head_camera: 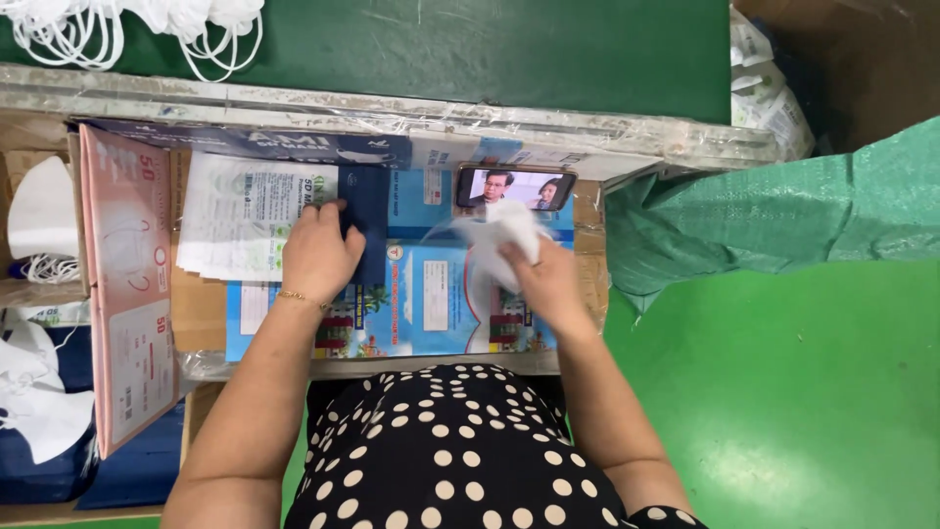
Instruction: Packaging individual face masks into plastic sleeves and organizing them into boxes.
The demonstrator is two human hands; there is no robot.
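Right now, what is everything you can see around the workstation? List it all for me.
white folded face mask: one, white, in the right hand over the blue printed sheet
dark blue flat pouch: one, navy, under the left hand's fingers
stack of white printed pouches: one stack, white, left of the dark pouch
blue printed sheet: one, blue, covering the work surface
smartphone: one, dark frame, screen lit, propped at the back of the surface
pink flat carton: one, pink, standing at the left
loose white masks: a heap, white, on the green belt top left
green woven sack: one, green, right side
left hand: on the dark pouch
right hand: gripping the mask
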